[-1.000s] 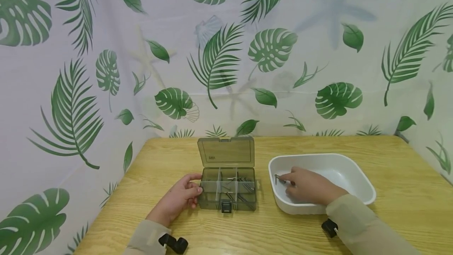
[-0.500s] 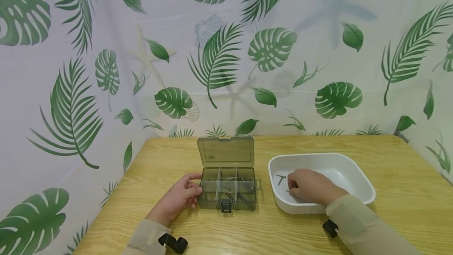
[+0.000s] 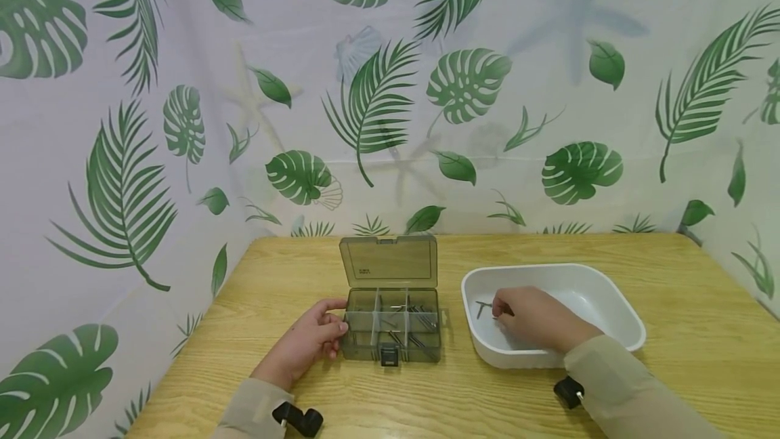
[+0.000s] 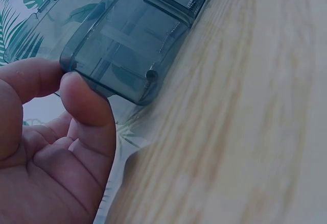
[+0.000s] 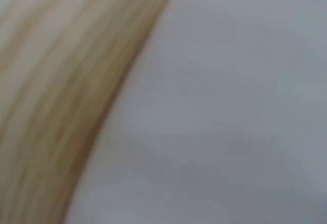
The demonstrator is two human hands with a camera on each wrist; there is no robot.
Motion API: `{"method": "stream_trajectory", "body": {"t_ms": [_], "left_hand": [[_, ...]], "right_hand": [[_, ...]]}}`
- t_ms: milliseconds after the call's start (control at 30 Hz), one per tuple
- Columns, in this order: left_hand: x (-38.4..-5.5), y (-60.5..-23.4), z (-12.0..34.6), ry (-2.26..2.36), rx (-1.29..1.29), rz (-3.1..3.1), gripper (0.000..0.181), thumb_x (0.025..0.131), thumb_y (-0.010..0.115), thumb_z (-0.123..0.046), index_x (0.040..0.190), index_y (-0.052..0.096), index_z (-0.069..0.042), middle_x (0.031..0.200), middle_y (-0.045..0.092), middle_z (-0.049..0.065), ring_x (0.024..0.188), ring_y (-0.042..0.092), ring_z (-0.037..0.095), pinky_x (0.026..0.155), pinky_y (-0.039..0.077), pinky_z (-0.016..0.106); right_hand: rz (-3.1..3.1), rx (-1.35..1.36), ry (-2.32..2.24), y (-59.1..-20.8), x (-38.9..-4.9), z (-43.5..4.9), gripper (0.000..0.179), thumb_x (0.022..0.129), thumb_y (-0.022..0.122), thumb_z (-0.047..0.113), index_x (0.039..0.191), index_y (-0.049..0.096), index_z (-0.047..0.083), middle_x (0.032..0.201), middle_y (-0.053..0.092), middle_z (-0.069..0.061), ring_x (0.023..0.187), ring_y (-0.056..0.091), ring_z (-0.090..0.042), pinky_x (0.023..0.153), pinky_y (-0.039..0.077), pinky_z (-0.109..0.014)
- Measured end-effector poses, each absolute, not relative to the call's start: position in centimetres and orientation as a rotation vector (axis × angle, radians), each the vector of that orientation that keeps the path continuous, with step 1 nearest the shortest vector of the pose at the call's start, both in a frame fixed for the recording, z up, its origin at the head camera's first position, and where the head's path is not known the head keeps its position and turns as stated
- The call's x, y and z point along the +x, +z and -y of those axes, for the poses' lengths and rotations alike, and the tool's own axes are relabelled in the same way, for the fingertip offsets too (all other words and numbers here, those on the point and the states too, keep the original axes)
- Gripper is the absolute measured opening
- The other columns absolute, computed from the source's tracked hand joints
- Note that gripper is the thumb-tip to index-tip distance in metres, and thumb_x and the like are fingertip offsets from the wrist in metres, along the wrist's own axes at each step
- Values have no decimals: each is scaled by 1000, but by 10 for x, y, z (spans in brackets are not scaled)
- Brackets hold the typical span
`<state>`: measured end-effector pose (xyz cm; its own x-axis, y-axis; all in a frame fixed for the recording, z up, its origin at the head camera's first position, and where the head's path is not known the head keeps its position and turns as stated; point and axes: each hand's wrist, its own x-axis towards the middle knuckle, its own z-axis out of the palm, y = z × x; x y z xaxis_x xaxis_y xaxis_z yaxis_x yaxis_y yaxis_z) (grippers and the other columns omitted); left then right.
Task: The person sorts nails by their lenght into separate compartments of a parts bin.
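Note:
A smoky see-through compartment box stands on the table with its lid raised. My left hand pinches its left side between thumb and fingers; the left wrist view shows the thumb at the box's corner. Several metal screws lie in the middle and right compartments. Inside the white tray, my right hand has its fingers curled down, with a small metal tip, apparently a screw, showing at the fingertips. Loose screws lie just left of those fingers. The right wrist view shows only blurred tray wall.
The wooden table runs back to a leaf-printed curtain. A black latch sits on the box's front. Tray and box stand apart, with a strip of table between them.
The right hand's pointing finger has drawn back from the screws and curled in. The hand then rose slightly, the small metal tip moving with it. Left hand and box stayed still.

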<state>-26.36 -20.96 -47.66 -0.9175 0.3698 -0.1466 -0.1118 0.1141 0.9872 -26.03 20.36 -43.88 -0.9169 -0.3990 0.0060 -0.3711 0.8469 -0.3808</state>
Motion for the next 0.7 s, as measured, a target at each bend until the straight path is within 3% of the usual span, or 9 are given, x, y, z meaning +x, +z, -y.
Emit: {"method": "stream_trajectory", "body": {"t_ms": [133, 233, 700], "left_hand": [[-263, -476, 210, 1863, 246, -2034, 54, 102, 57, -8, 151, 36, -3, 97, 52, 8, 69, 48, 17, 58, 48, 28], [-263, -475, 209, 1864, 239, -2026, 54, 102, 56, -9, 152, 36, -4, 97, 52, 8, 69, 47, 17, 58, 48, 28], [-263, -475, 210, 1863, 244, -2020, 53, 103, 56, -9, 151, 36, -3, 98, 52, 9, 69, 48, 17, 59, 48, 28]], "right_hand": [[-2975, -668, -620, -431, -262, -201, 11, 96, 65, 9, 102, 75, 11, 94, 68, 5, 85, 59, -12, 80, 52, -40], [-2996, -723, -656, -425, -261, -197, 14, 97, 63, 7, 102, 75, 11, 98, 70, 3, 89, 61, -13, 81, 52, -41], [-3014, -777, -749, -406, -258, -154, 14, 101, 61, 10, 107, 72, 15, 90, 61, 9, 72, 53, -8, 68, 48, -33]]}}
